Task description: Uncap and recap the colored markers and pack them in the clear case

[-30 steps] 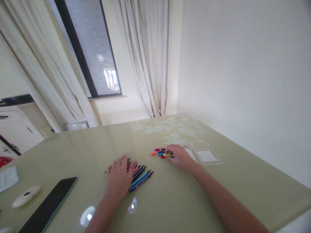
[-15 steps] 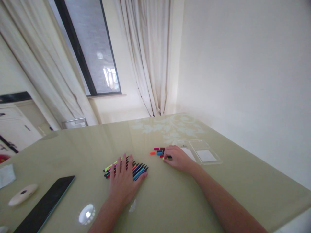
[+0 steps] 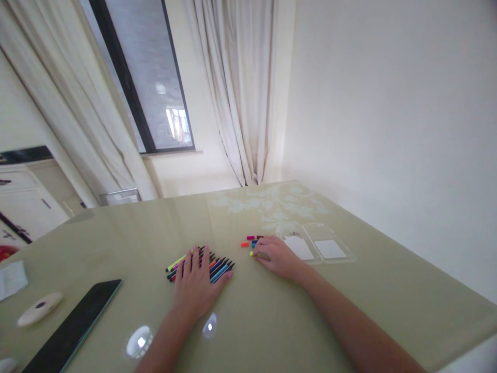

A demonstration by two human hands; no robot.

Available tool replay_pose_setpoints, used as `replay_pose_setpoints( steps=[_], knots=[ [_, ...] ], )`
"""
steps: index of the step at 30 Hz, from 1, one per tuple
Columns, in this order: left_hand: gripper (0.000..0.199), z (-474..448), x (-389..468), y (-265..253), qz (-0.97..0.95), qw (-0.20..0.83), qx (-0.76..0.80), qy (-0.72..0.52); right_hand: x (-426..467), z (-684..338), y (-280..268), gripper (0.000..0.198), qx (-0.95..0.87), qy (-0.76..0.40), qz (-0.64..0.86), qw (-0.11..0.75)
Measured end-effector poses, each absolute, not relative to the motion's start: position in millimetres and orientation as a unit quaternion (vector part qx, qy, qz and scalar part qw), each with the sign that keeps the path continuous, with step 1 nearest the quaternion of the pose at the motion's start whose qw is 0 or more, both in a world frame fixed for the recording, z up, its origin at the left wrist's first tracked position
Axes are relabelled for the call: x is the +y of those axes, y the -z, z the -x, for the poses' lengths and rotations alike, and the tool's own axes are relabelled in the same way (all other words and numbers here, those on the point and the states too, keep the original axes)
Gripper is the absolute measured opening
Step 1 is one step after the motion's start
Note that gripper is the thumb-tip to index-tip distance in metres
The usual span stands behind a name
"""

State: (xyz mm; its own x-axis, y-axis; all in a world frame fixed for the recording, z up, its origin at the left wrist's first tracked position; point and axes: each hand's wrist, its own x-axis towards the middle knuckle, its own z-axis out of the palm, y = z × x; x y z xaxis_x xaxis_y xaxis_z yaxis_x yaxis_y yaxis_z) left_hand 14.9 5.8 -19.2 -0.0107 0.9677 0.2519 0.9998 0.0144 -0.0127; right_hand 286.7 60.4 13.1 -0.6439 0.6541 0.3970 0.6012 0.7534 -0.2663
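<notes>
Several coloured marker pens (image 3: 217, 268) lie side by side on the glossy green table (image 3: 272, 321). My left hand (image 3: 196, 287) rests flat on top of them with the fingers spread. My right hand (image 3: 274, 255) lies on a small pile of loose pen caps (image 3: 248, 241), and its fingers are closed around a yellow-green cap (image 3: 253, 254) whose end sticks out to the left. Other caps, pink, orange and blue, lie just beyond its fingertips.
An open clear plastic case (image 3: 328, 248) lies to the right of my right hand. At the left are a black tablet (image 3: 73, 324), a white oval object (image 3: 37, 309) and a folded paper (image 3: 11, 280). A white wall runs along the table's right side; curtains and a window stand behind.
My left hand has slid forward and flattened over the pens, gathering them into a tighter row. My right hand has drawn a yellow-green cap out of the pile toward the pens.
</notes>
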Motion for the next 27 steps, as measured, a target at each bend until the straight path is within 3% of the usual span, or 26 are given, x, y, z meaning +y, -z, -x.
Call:
replay_pose_setpoints(
  steps=[12,20,27],
  knots=[
    [0.096,-9,12,18,0.693,0.098,-0.709,0.09,65,-275,-3,0.022,-0.892,-0.016,0.362,0.272],
    [0.097,-13,6,13,0.701,0.105,-0.698,0.1,74,-312,-21,0.018,-0.761,0.01,0.566,0.316],
    [0.099,-17,2,21,0.69,0.121,-0.703,0.124,82,-339,-20,0.012,-0.692,0.003,0.673,0.26]
  ],
)
